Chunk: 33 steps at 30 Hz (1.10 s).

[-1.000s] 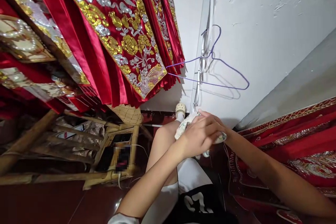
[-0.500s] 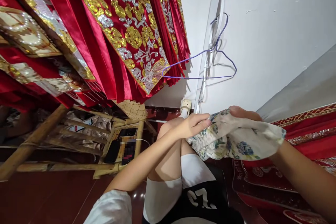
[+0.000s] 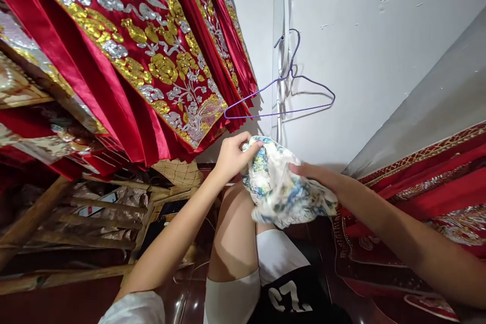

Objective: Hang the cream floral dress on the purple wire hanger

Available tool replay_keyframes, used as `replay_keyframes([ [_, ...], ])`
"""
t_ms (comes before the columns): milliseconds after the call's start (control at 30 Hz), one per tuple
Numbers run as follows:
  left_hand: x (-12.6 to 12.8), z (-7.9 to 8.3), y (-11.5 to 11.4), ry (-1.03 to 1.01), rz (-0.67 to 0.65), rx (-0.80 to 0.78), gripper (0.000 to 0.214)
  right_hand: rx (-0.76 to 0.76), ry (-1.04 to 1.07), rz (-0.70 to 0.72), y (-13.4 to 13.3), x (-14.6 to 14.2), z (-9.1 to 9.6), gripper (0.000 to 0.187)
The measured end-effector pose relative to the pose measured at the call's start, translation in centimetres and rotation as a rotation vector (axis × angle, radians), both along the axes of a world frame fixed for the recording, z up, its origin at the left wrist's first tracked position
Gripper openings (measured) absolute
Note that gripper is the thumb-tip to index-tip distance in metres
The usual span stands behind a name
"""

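A thin white cloth with blue, green and yellow flowers (image 3: 281, 190) hangs bunched between my hands, above my knees. Its lower part is blurred and its garment kind cannot be told. My left hand (image 3: 236, 154) pinches the cloth's upper left edge, thumb on top and fingers partly behind. On the other side, my right hand (image 3: 315, 172) grips the cloth with the thumb showing over it; the other fingers are hidden by the fabric. Beyond the cloth, a purple wire hanger (image 3: 304, 110) hangs against the wall, touched by neither hand.
Red garments with gold and silver embroidery (image 3: 170, 66) hang at the upper left. More red embroidered fabric (image 3: 448, 197) is on the right. A bamboo frame (image 3: 94, 233) stands at the lower left, with a phone (image 3: 97, 204) seen among its bars. Ahead is the white wall (image 3: 379, 50).
Both hands have moved left with the cloth. My right hand has come inward from the right, and more of the cloth now hangs in front. The view has shifted slightly.
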State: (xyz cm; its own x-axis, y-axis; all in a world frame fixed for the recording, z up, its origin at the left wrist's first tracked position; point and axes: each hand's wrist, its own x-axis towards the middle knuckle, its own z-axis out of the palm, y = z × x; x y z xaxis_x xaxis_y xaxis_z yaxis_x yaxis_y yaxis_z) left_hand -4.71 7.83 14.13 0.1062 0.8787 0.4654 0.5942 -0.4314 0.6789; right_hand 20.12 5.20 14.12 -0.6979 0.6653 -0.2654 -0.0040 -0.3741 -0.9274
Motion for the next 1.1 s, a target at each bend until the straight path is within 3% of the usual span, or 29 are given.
replay_keyframes([
  [100,-1.1,-0.1,-0.1,0.067,-0.105,-0.143,0.053,0.284,-0.185,-0.215,3.1,0.9,1.1,0.029],
  [200,-2.1,-0.3,-1.5,0.181,-0.267,-0.337,0.056,0.790,-0.328,-0.650,8.9,2.0,1.5,0.011],
  [267,-2.8,-0.4,-2.3,0.291,-0.304,-0.372,0.054,0.956,-0.328,-0.848,12.7,2.6,1.1,0.024],
  [367,-4.3,-0.8,-2.3,0.465,-0.254,-0.303,0.047,0.953,-0.425,-0.740,15.9,3.1,-0.2,0.025],
  [433,-5.5,-0.9,-1.4,0.539,-0.168,-0.276,0.039,0.958,-0.586,-0.637,15.9,3.3,-1.3,0.017],
  [500,-6.5,-0.8,-0.1,0.518,-0.088,-0.292,0.026,1.005,-0.705,-0.638,14.9,3.8,-2.0,0.012],
  [600,-6.8,0.2,1.7,0.310,-0.024,-0.235,0.010,1.058,-0.747,-0.729,12.9,5.3,-1.9,0.010],
  [733,-5.2,2.1,2.4,-0.001,0.000,-0.037,0.012,1.083,-0.809,-0.825,11.2,7.4,-0.6,0.009],
  [867,-3.4,4.0,2.7,-0.207,-0.044,0.022,0.013,0.996,-0.715,-0.774,10.0,7.4,-0.3,0.009],
  [967,-2.9,5.6,4.0,-0.407,-0.085,-0.030,0.018,0.901,-0.586,-0.654,8.8,6.2,-0.6,0.013],
  [1100,-4.0,7.8,6.6,-0.511,-0.056,-0.314,0.023,0.872,-0.420,-0.528,7.5,6.2,0.2,0.015],
])
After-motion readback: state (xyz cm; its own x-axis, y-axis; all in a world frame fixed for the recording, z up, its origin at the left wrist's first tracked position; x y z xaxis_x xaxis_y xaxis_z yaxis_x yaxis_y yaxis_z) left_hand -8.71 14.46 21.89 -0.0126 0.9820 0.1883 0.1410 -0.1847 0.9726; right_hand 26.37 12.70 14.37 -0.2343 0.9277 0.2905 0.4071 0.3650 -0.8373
